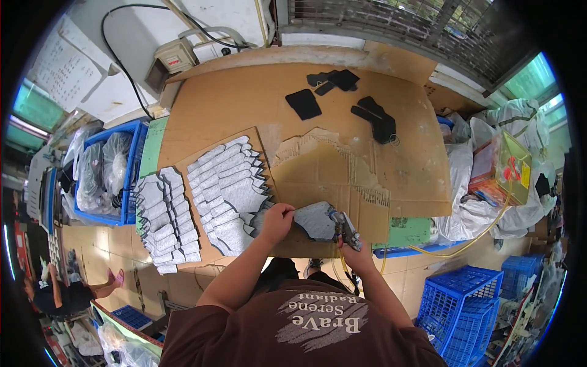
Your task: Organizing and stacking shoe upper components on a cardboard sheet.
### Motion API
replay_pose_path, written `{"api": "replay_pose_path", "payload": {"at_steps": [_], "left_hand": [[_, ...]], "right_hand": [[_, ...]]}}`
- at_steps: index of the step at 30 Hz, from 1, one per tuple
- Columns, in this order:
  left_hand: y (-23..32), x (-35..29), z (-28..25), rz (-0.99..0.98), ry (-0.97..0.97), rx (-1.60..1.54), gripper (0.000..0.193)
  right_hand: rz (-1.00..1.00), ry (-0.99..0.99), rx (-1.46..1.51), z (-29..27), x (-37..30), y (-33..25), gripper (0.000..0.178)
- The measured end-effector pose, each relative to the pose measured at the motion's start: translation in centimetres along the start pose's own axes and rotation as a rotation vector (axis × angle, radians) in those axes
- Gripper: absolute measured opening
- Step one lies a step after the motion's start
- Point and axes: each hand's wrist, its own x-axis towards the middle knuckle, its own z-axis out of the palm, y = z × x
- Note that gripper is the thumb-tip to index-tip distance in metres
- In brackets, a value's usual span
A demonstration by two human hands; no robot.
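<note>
My left hand [278, 221] pinches the left edge of a grey, dark-edged flat piece [315, 221] between thumb and fingers, at the near edge of the table. Closed around a silver spray gun [347, 230], my right hand [357, 255] is just to the right of that piece. The gun's head overlaps the piece's right end in the picture, and I cannot tell if they touch. Beside my left hand, overlapping rows of similar grey pieces [227, 183] lie on a cardboard sheet. Another overlapping set of grey pieces [164, 211] lies farther left.
Black cut pieces [303, 104] lie toward the back of the cardboard-covered table [244, 98]. A blue crate [131, 177] with bags stands at left, and stacked blue crates [458, 300] at lower right. A yellow hose [468, 246] runs at right. Another person [58, 296] is at far left.
</note>
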Motion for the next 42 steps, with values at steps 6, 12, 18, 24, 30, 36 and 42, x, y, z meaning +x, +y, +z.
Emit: {"api": "replay_pose_path", "payload": {"at_steps": [6,12,18,24,30,36,42], "left_hand": [[-1.6,0.0,-3.8,-0.254,0.099,-0.126,0.012],[-4.3,0.3,-12.1,-0.398,0.283,-0.006,0.014],[-6.2,0.6,-11.1,0.031,0.376,0.486,0.015],[-1.5,-0.8,-1.8,0.016,-0.083,0.141,0.017],[-0.3,-1.1,0.3,-0.265,-0.091,-0.083,0.014],[0.0,-0.9,0.4,-0.215,-0.056,-0.025,0.014],[0.5,-0.8,0.5,-0.24,-0.046,-0.041,0.013]], "right_hand": [[-0.043,-0.041,-0.049,0.1,-0.4,-0.2,0.014],[-0.127,-0.133,-0.033,0.4,-0.2,1.7,0.017],[-0.129,-0.186,-0.05,1.2,0.1,1.1,0.016],[-0.145,-0.175,-0.073,2.2,0.4,1.3,0.013],[-0.109,-0.215,-0.099,2.4,0.6,1.4,0.012],[-0.065,-0.177,0.01,2.3,0.7,1.3,0.014],[-0.052,-0.077,0.031,1.0,0.8,1.4,0.014]]}}
